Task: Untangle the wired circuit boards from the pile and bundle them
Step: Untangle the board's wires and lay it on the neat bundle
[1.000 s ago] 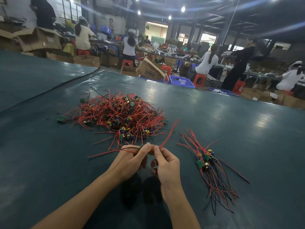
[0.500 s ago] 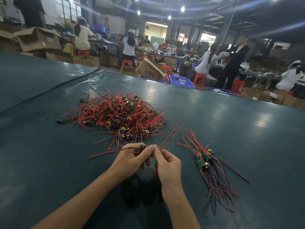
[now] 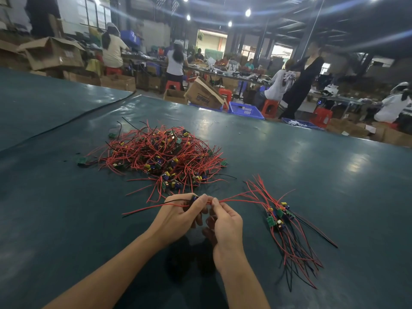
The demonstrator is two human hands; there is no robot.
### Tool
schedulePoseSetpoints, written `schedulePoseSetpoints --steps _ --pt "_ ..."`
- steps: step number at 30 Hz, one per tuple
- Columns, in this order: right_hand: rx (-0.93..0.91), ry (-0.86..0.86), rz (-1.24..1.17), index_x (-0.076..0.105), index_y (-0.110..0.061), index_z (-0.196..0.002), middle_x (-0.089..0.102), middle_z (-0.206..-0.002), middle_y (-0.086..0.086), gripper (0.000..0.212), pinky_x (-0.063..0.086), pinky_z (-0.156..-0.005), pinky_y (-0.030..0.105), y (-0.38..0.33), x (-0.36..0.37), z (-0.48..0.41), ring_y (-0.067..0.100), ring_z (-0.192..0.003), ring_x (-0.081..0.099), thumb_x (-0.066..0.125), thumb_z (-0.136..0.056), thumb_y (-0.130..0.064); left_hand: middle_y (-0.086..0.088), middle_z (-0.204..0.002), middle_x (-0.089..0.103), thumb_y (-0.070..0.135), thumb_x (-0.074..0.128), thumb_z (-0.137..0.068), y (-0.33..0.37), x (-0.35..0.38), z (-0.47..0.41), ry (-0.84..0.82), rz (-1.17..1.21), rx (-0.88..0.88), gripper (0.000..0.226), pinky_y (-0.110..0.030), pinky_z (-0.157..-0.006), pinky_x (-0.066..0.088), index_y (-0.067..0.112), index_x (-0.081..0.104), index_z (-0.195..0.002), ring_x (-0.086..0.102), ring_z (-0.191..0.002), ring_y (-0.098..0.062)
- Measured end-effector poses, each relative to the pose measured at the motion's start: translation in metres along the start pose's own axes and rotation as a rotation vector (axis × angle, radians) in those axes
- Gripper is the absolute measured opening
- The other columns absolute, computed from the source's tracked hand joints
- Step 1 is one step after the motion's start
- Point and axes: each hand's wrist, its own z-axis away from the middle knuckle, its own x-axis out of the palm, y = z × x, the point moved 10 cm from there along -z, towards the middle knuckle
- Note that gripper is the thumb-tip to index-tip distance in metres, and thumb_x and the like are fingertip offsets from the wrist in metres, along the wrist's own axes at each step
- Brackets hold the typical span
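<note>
A dark green worktop (image 3: 312,175), seen from above a person's 2 bare hands. Near its front edge, the left grip (image 3: 178,216) pinches 1 small wired circuit board (image 3: 194,198), its red and black leads trailing left. The right grip (image 3: 226,221) pinches red wires that run right toward the sorted bundle (image 3: 283,221), a few freed boards lying untied toward the right edge. Beyond the hands, near the middle, sits the large tangled pile (image 3: 160,157). The task looks early: most boards lie tangled, and nothing is tied.
</note>
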Motion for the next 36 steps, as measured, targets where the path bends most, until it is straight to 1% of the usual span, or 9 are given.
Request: schedulePoseSetpoints --steps 3,6,10,14,19,24,29,32,36 --pt "0.000 0.062 -0.027 0.079 -0.021 -0.069 0.057 -0.052 -0.012 0.038 0.043 -0.041 0.021 -0.002 -0.010 -0.003 0.007 -0.043 0.052 0.056 -0.100 -0.020 -0.004 -0.058 0.064 0.045 0.053 -0.088 0.003 0.001 0.000 -0.028 0.043 -0.006 0.038 -0.022 -0.053 0.046 0.014 0.068 -0.072 0.058 -0.053 -0.013" --pt "0.005 0.161 -0.151 0.077 -0.015 -0.076 0.042 -0.052 -0.010 0.033 0.031 -0.035 0.019 -0.007 -0.029 -0.012 0.004 -0.039 0.032 0.055 -0.100 -0.018 -0.007 -0.056 0.062 0.049 0.053 -0.086 0.002 0.001 0.000 -0.036 0.089 -0.034 0.047 -0.022 -0.051 0.045 0.007 0.066 -0.071 0.056 -0.051 -0.016" --pt "0.014 0.238 -0.303 0.073 -0.013 -0.081 0.041 -0.058 -0.008 0.027 0.029 -0.032 0.018 -0.013 -0.051 -0.019 0.004 -0.037 0.030 0.055 -0.100 -0.018 -0.006 -0.055 0.061 0.049 0.053 -0.087 0.003 -0.001 0.000 -0.031 0.112 -0.039 0.044 -0.023 -0.051 0.046 0.012 0.067 -0.068 0.055 -0.052 -0.018" --pt "0.032 0.208 -0.454 0.070 -0.012 -0.085 0.043 -0.060 -0.007 0.024 0.027 -0.032 0.016 -0.014 -0.057 -0.025 0.004 -0.034 0.029 0.053 -0.101 -0.019 -0.005 -0.054 0.060 0.049 0.053 -0.087 0.004 -0.003 -0.001 -0.022 0.137 -0.040 0.043 -0.022 -0.050 0.046 0.014 0.067 -0.067 0.056 -0.051 -0.016" --pt "0.035 0.186 -0.446 0.072 -0.015 -0.084 0.045 -0.058 -0.008 0.025 0.026 -0.033 0.017 -0.011 -0.052 -0.023 0.005 -0.036 0.027 0.054 -0.100 -0.021 -0.005 -0.055 0.060 0.049 0.051 -0.088 0.001 -0.008 -0.002 0.013 0.163 -0.061 0.041 -0.025 -0.049 0.047 0.020 0.067 -0.064 0.055 -0.050 -0.017" --pt "-0.037 0.203 -0.159 0.080 -0.020 -0.071 0.050 -0.063 -0.009 0.028 0.034 -0.038 0.019 -0.011 -0.040 -0.013 0.004 -0.041 0.037 0.066 -0.092 -0.031 -0.005 -0.057 0.062 0.048 0.050 -0.089 -0.003 -0.009 -0.003 0.016 0.135 -0.057 0.037 -0.024 -0.048 0.046 0.023 0.065 -0.066 0.056 -0.050 -0.019" --pt "-0.133 -0.004 0.051 0.080 -0.025 -0.068 0.075 -0.071 0.003 0.026 0.058 -0.069 0.032 -0.004 0.007 0.003 0.015 -0.068 0.068 0.068 -0.090 -0.033 0.001 -0.062 0.063 0.053 0.052 -0.085 -0.004 -0.002 -0.002 -0.029 0.007 -0.021 0.039 -0.021 -0.052 0.046 0.018 0.064 -0.072 0.059 -0.056 -0.012" --pt "-0.112 0.019 0.034 0.080 -0.026 -0.066 0.075 -0.070 0.004 0.030 0.060 -0.066 0.028 -0.003 0.006 0.003 0.012 -0.066 0.071 0.066 -0.093 -0.028 0.003 -0.061 0.060 0.053 0.051 -0.086 -0.002 0.000 -0.001 -0.059 -0.051 0.000 0.049 -0.022 -0.051 0.043 0.007 0.062 -0.075 0.055 -0.055 -0.009" --pt "-0.064 0.050 -0.029 0.080 -0.018 -0.067 0.075 -0.070 0.006 0.028 0.059 -0.058 0.029 -0.004 -0.003 -0.001 0.015 -0.062 0.071 0.068 -0.092 -0.023 -0.003 -0.062 0.062 0.053 0.051 -0.087 0.003 0.003 -0.001 -0.075 -0.073 0.013 0.051 -0.019 -0.051 0.043 0.005 0.066 -0.079 0.057 -0.055 -0.008"
